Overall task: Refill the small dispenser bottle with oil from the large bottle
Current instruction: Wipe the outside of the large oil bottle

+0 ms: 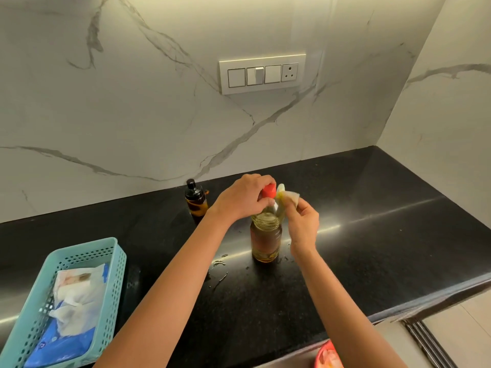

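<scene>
At the centre of the frame my left hand [243,199] is curled over the red cap [268,193] of the large bottle [266,236], fingers and thumb wrapped round it. Just to its right, my right hand [303,221] pinches an oil-stained tissue [288,196] between thumb and fingertips, holding it against the bottle's neck right beside the cap. The two hands are nearly touching.

The large bottle stands upright on the black countertop [372,235], holding amber oil, its label too blurred for me to read. Around its base, toward the lower left, I see small wet streaks and drops [219,272] on the stone.

The small dispenser bottle [196,199] stands upright further back and to the left, near the foot of the wall, well apart from both hands. It has a black pump top and dark amber oil in its lower part.

In the lower left of the frame sits a teal perforated basket [114,261] with crumpled white tissues [77,296] lying over a blue pack [61,346]. At the bottom edge, right of centre, a red rim [322,351] peeks in; I cannot tell what it belongs to. The veined marble wall [132,102] fills the upper frame, with a switch plate [262,73] at upper centre.
</scene>
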The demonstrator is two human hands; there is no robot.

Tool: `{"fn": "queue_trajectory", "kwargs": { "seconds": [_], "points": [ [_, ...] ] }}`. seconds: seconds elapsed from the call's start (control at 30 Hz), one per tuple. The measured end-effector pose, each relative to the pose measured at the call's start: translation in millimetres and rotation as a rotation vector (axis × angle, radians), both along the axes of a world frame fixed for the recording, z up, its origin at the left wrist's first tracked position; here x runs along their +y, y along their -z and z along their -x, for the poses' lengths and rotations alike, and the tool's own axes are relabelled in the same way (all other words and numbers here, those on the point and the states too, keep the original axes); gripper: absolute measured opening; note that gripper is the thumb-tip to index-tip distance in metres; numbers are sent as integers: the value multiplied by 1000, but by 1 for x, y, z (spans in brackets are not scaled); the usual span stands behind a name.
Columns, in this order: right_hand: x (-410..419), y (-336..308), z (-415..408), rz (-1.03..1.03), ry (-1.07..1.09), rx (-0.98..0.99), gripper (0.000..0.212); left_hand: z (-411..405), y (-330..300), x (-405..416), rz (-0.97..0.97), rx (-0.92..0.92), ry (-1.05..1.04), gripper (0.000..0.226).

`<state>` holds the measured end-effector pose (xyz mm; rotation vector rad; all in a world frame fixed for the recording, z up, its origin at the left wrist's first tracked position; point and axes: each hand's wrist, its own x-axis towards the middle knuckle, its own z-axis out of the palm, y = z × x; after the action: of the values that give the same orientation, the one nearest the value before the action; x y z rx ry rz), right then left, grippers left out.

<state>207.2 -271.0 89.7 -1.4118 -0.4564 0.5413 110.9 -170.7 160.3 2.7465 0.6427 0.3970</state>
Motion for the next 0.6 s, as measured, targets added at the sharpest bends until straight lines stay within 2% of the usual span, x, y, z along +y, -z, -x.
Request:
{"fn": "queue_trajectory", "kwargs": {
  "seconds": [0.07, 0.13, 0.27, 0.37, 0.6],
  "points": [
    [-13, 3, 30, -18, 70, -110, 16, -1, 0, 0, -13, -13, -13, 37],
    [-26, 11, 54, -22, 128, -121, 26, -1, 0, 0, -16, -13, -25, 36],
    [-8, 7, 30, 1, 64, -56, 15, -2, 0, 0, -19, -20, -33, 39],
    [7, 3, 5, 31, 34, 58, 30, -2, -1, 0, -29, -24, -44, 42],
    [-13, 56, 45, 148, 160, 146, 35, -4, 4, -5, -62, -42, -94, 39]
  ]
}}
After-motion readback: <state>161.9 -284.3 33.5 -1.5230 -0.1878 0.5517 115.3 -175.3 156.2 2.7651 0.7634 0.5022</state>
